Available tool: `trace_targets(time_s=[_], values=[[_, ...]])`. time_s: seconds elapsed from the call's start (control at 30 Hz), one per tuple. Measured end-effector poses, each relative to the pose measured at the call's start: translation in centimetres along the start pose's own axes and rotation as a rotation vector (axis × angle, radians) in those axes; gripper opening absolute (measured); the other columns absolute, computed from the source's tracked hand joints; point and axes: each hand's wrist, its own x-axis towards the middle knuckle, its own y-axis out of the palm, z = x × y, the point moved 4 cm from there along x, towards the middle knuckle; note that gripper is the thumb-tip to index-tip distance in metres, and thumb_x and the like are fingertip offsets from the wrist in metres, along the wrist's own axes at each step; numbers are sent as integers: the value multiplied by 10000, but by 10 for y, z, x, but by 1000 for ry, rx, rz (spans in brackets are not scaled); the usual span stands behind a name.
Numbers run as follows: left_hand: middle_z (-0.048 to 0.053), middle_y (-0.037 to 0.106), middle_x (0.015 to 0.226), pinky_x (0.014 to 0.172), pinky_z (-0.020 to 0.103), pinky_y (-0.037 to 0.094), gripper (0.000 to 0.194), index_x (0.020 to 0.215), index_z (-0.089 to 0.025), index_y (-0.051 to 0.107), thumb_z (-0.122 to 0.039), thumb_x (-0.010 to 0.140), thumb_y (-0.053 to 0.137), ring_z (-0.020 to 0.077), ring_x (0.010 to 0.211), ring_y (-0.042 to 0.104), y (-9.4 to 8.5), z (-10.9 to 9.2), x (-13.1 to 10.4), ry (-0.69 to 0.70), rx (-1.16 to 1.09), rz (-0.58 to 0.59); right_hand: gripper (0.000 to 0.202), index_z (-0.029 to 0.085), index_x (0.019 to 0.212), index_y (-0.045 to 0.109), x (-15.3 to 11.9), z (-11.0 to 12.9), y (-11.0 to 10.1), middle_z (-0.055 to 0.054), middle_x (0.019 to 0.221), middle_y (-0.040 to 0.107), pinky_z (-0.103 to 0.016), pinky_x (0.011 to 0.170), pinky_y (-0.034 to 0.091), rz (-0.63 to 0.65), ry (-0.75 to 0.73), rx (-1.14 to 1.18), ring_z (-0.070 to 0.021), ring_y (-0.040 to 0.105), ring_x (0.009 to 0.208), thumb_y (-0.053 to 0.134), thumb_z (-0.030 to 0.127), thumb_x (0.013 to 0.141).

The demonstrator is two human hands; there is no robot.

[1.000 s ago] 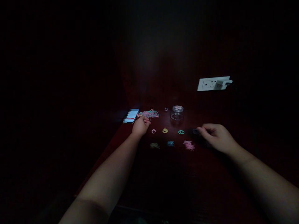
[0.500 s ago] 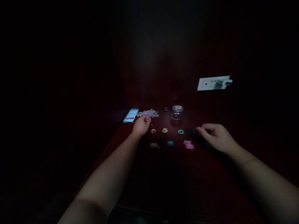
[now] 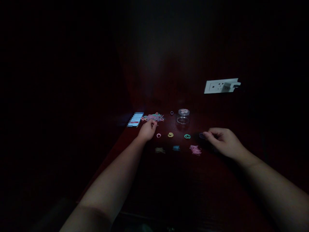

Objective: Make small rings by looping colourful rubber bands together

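Observation:
My left hand (image 3: 148, 130) is closed at the near edge of a mixed heap of small coloured bands (image 3: 154, 117); what its fingertips pinch is too small to name. At the right, my right hand (image 3: 220, 140) has thumb and forefinger together at a dark purple band (image 3: 201, 135). Between the hands lie a pink band (image 3: 158, 135), yellow bands (image 3: 170, 135) and green bands (image 3: 187, 136). Nearer me are small piles of olive bands (image 3: 159, 150), blue bands (image 3: 176, 148) and pink bands (image 3: 195, 150).
A clear lidded jar (image 3: 182, 117) stands at the back of the dark red table (image 3: 178, 180), with a small dark ring (image 3: 172, 113) left of it. A lit phone (image 3: 135, 119) lies at the left edge. A wall socket (image 3: 221, 86) holds a plug.
My left hand has shifted slightly right, and the small band that lay beside its fingertips no longer shows on the table. My right hand has hardly moved.

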Motion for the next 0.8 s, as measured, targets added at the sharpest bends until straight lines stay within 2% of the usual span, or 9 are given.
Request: trace_targets(time_s=[0.13,0.23,0.33,0.47,0.6,0.8], values=[[35,708,932,805,289,511,98,902,-199,613,-249,920,531,172,853,664,-5,-21,-4,121,-49,-33,449,199,569,493,0,7,0,16,508,469,-246,453,319,4,-22,6,-120,433,480,501,486,914],[24,703,897,771,286,512,74,915,-195,631,-226,896,566,156,808,653,-8,-54,-16,353,-79,-42,405,198,584,483,-2,16,3,23,547,449,-246,487,342,14,-78,44,-115,417,513,539,445,901],[8,699,871,786,291,502,79,947,-203,628,-223,871,617,146,797,644,-5,-87,-36,524,-60,21,277,184,731,603,-5,23,12,26,590,470,-245,510,372,68,-107,108,-119,435,536,577,410,888],[-7,674,812,747,290,477,120,881,-217,617,-328,866,660,154,793,621,1,-119,-60,625,22,101,256,170,949,663,-8,28,23,33,616,471,-242,518,413,131,-99,213,-120,455,545,623,411,869],[-25,695,869,760,281,469,116,879,-230,618,-343,886,642,141,816,614,3,-134,-74,694,29,167,264,169,987,672,-11,36,25,16,651,516,-244,526,431,162,-130,236,-125,488,570,636,401,865],[-13,702,912,809,303,473,132,897,-233,631,-360,909,601,146,847,616,3,-140,-76,700,58,207,220,173,870,688,-13,49,20,-1,641,560,-257,564,433,159,-201,169,-130,497,589,619,381,885]])
